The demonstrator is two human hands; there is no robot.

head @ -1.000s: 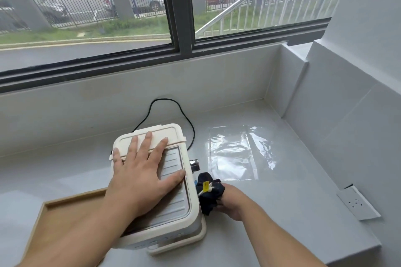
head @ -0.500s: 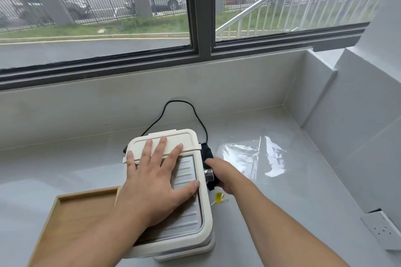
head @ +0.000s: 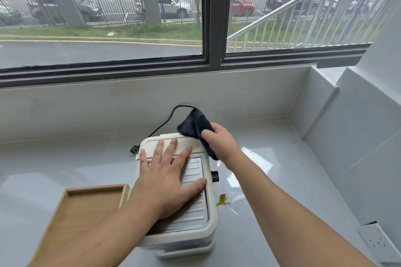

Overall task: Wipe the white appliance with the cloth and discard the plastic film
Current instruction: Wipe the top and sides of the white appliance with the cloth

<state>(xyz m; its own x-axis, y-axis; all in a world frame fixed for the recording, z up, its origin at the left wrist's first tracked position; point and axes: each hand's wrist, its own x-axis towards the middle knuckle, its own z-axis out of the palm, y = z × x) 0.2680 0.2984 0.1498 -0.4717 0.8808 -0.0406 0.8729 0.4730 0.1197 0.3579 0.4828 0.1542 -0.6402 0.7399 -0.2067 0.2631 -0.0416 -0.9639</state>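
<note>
Dark cloth (head: pixel 195 127) pinched in right hand (head: pixel 219 138) grip at appliance (head: pixel 191 180) far corner; left hand (head: pixel 167 182) spread flat, pressing lid. Risk: cloth snags cord (head: pixel 171 115), or film (head: pixel 256 160) slides off tabletop (head: pixel 65 158).

A single head-worn wide-angle camera is looking forward and down from above a grey counter (head: pixel 282 212), standing close to its near edge. It is facing a window (head: pixel 206 17) that is running across the top, from ten to two o'clock, with its centre post at twelve. Both forearms are entering from the bottom edge, at seven and five o'clock, reaching toward the centre. A wall socket (head: pixel 378 245) is sitting at four o'clock near the frame corner. Straight lines are bowing at the edges. No second view is sharing this scene.
</note>
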